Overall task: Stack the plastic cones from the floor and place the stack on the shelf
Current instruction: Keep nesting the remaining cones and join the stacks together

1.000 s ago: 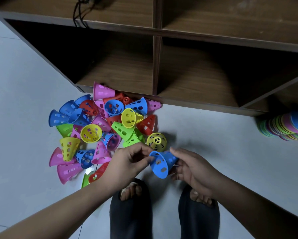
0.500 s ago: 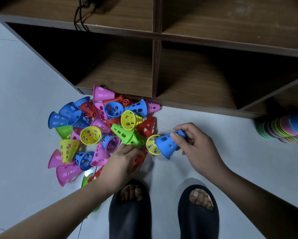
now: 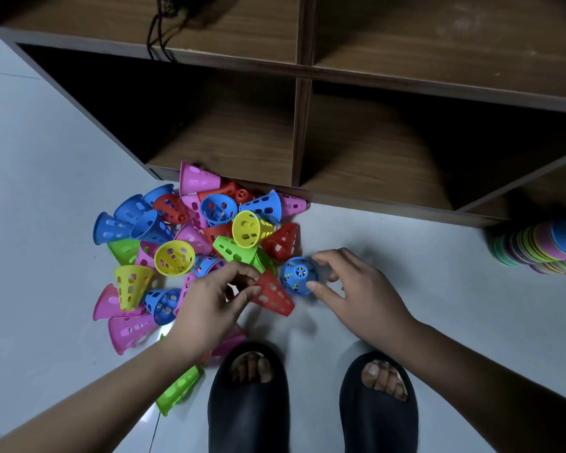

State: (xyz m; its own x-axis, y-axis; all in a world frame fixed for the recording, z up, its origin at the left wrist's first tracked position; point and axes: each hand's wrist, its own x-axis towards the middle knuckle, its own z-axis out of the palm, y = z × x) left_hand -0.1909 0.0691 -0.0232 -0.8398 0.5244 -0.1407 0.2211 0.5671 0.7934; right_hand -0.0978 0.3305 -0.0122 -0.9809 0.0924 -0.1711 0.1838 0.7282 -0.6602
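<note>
A heap of perforated plastic cones (image 3: 190,237) in blue, pink, yellow, green and red lies on the pale floor in front of the wooden shelf (image 3: 303,132). My left hand (image 3: 213,302) pinches the narrow end of a red cone (image 3: 272,295), lifted beside the heap with its wide end pointing lower right. Just right of it a blue cone (image 3: 298,275) stands narrow end up on the floor, with yellow showing through its holes. My right hand (image 3: 357,292) has thumb and index finger on that blue cone's sides.
My two feet in black slippers (image 3: 247,407) stand just behind the hands. A leaning stack of coloured discs (image 3: 543,248) sits at the right edge by the shelf. A black cable (image 3: 159,37) hangs from the upper shelf compartment. A green cone (image 3: 178,390) lies under my left forearm.
My right hand set the blue cone down over the yellow cone, upright on the floor. My left hand took a red cone out of the heap and raised it toward the blue one.
</note>
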